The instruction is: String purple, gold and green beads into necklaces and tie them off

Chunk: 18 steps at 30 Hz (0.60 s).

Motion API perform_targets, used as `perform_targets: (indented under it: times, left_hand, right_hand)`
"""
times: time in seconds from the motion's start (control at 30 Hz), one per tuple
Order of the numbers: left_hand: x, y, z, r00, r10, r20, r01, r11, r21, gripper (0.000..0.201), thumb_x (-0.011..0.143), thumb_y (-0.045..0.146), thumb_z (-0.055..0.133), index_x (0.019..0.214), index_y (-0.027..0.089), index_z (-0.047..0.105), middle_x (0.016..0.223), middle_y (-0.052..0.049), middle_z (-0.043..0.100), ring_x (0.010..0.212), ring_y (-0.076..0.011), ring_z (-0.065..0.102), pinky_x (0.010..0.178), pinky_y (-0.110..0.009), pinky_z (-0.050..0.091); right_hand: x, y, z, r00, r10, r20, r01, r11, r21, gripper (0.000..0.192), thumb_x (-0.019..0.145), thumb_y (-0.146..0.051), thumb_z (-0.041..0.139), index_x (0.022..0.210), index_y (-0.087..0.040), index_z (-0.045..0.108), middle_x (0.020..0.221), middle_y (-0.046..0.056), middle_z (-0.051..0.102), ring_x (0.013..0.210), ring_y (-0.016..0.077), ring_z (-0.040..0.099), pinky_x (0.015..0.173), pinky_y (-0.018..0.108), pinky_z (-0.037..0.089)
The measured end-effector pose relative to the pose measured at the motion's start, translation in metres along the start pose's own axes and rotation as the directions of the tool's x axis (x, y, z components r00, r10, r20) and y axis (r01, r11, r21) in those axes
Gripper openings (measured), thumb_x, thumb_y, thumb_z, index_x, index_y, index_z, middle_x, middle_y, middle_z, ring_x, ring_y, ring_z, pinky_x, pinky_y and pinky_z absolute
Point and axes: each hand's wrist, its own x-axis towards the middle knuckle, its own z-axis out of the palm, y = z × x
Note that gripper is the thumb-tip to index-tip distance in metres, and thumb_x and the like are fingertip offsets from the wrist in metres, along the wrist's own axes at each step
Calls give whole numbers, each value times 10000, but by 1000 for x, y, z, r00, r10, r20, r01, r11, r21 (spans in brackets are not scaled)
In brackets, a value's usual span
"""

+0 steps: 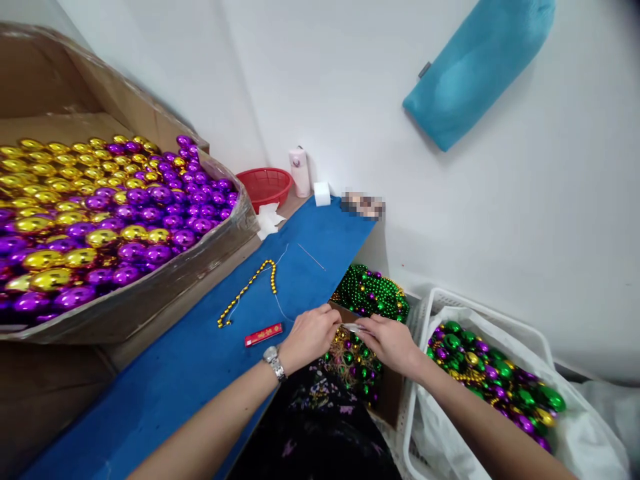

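Cardboard box of shiny gold & purple ball ornaments (100,213) far left. Short gold bead strand (247,288) on blue felt mat (175,373). Left hand (310,335) & right hand (390,341) meet w/ fingertips pinched on a thin pale thread (353,327), over a box of mixed beads (356,363). White basket (450,300) right.

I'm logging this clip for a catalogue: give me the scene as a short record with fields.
left hand: left hand pinching a thin pale thing, wristwatch on wrist
right hand: right hand pinching the same thing
worktop: blue mat with gold bead strand, red strip
left: cardboard box of gold and purple balls
right: white basket of mixed beads
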Motion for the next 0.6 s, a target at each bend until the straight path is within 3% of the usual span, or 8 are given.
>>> perform_targets:
  times: [0.2,0.27,0.33,0.4,0.47,0.53,0.6]
  left_hand:
    - [-13,-3,-23,997,-34,-72,28,996,-84,227,911,227,391,896,203,615,879,-34,601,793,-155,586,698,-258,426]
    - [-23,-9,-39,984,-84,-155,54,980,-191,223,908,245,412,893,199,629,885,-38,600,803,-152,577,721,-258,428]
    - [-37,-18,-58,943,-196,-270,88,926,-368,193,884,272,472,855,184,641,864,-40,599,776,-148,566,709,-258,430]
    - [-54,-29,-76,858,-378,-348,121,807,-578,164,840,301,549,820,167,641,786,-27,593,706,-137,547,658,-249,427]
    - [-74,-40,-93,738,-564,-370,101,635,-766,162,785,314,622,814,155,638,705,-6,578,630,-119,512,595,-229,410]
    - [-95,-50,-109,612,-702,-364,30,480,-877,186,725,300,682,824,147,643,648,12,565,572,-97,470,541,-208,376]
    - [-119,-59,-124,483,-793,-371,-48,399,-916,212,665,262,728,823,142,652,645,18,569,558,-81,448,515,-191,351]
  right_hand:
    - [10,3,-6,998,-6,-55,4,999,-46,340,963,-406,337,1174,-275,568,915,33,627,823,166,625,645,234,439]
    - [20,-2,-9,997,-37,-74,32,997,-66,365,963,-409,331,1226,-252,531,977,55,603,827,166,613,660,244,451]
    - [36,-12,-11,992,-97,-82,89,992,-86,385,966,-418,316,1266,-258,496,1049,67,572,835,158,599,682,249,461]
    - [57,-27,-9,981,-178,-71,170,979,-111,387,965,-425,319,1286,-278,478,1085,70,552,866,157,584,694,247,467]
    - [80,-44,-4,963,-267,-41,259,956,-141,377,955,-430,357,1278,-289,489,1079,70,556,915,170,571,707,251,472]
    - [101,-62,4,938,-347,0,341,923,-176,351,939,-428,413,1245,-294,520,1067,66,572,958,183,560,743,269,479]
    - [119,-76,11,912,-408,41,407,888,-213,330,926,-415,462,1212,-267,537,1092,60,578,976,187,562,788,314,487]
